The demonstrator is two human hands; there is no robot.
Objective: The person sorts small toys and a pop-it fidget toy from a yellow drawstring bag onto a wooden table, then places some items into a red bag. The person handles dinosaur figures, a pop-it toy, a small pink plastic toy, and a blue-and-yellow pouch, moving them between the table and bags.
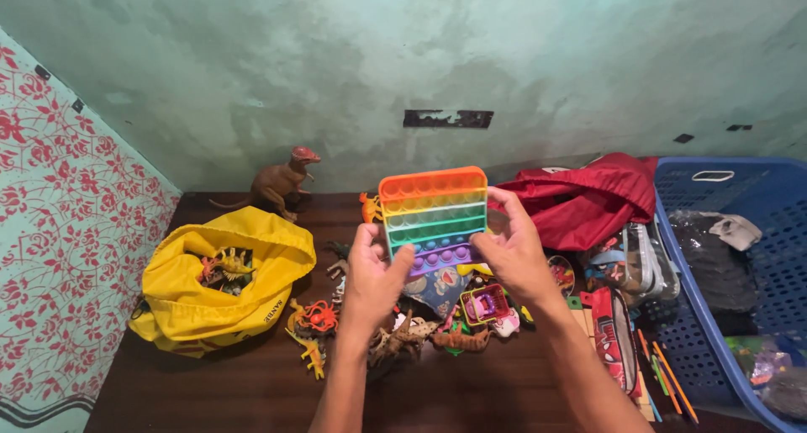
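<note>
Both my hands hold up a square rainbow bubble-popping toy (434,216), striped orange at the top down to purple at the bottom. My left hand (372,277) grips its lower left corner and my right hand (514,252) grips its right edge. The toy hangs above a heap of small plastic animal toys (403,332) on a dark wooden table (210,382). A small pink toy basket (485,303) lies under my right hand.
An open yellow bag (202,307) with toy figures inside sits at the left. A brown dinosaur figure (282,181) stands by the green wall. A red bag (588,199), a blue plastic basket (756,198), a red pencil case (612,336) and pencils (668,381) lie at the right.
</note>
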